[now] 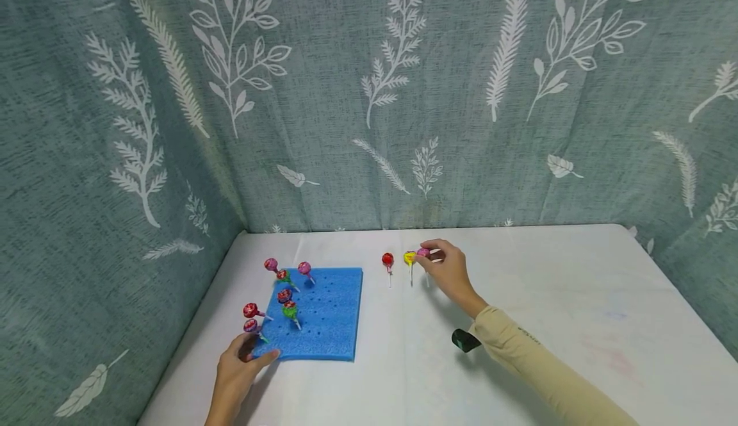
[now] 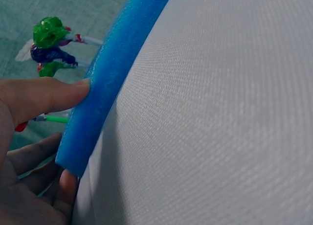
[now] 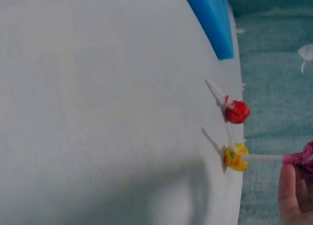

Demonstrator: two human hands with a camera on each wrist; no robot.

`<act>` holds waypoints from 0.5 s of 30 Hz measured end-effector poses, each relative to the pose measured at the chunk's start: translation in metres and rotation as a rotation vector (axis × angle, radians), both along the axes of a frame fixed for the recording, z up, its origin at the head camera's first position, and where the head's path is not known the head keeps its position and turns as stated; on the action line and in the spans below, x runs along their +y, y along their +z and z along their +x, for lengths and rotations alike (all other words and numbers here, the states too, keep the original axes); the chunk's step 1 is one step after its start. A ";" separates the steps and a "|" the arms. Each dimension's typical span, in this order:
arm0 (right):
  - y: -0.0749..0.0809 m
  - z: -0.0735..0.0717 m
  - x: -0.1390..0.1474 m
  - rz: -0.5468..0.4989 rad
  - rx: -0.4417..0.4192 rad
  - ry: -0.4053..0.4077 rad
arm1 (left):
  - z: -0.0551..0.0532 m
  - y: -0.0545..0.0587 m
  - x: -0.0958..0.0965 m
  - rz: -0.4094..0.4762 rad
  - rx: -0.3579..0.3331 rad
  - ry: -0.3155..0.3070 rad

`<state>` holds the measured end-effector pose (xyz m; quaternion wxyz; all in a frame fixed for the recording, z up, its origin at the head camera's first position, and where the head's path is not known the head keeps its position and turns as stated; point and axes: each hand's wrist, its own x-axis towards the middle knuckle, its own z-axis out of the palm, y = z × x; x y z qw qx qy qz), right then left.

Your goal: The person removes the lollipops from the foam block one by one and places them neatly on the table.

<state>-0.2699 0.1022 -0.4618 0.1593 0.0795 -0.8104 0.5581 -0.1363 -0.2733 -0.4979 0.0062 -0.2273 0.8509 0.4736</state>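
At the table's far side my right hand point(image 1: 451, 277) pinches a pink lollipop point(image 3: 299, 157) by its wrapped head, its white stick pointing away from the fingers. A yellow lollipop point(image 1: 409, 257) lies just left of that hand, and a red lollipop point(image 1: 388, 259) lies beyond it. My left hand point(image 1: 237, 371) grips the near left corner of a blue foam board point(image 1: 334, 323), with the thumb point(image 2: 73, 94) against its front edge and the other fingers round the side. Several wrapped lollipops stand with sticks in the board's left part, among them a green one point(image 1: 290, 311).
Rows of small holes run across the board. The white table point(image 1: 415, 375) meets a green leaf-print curtain point(image 1: 346, 157) at the back and left. A black object point(image 1: 464, 341) sits under the right wrist, by the beige sleeve point(image 1: 542, 365).
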 end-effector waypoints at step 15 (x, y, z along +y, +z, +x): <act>-0.012 -0.015 0.008 0.021 -0.046 -0.037 | 0.000 0.001 0.000 0.008 0.013 -0.011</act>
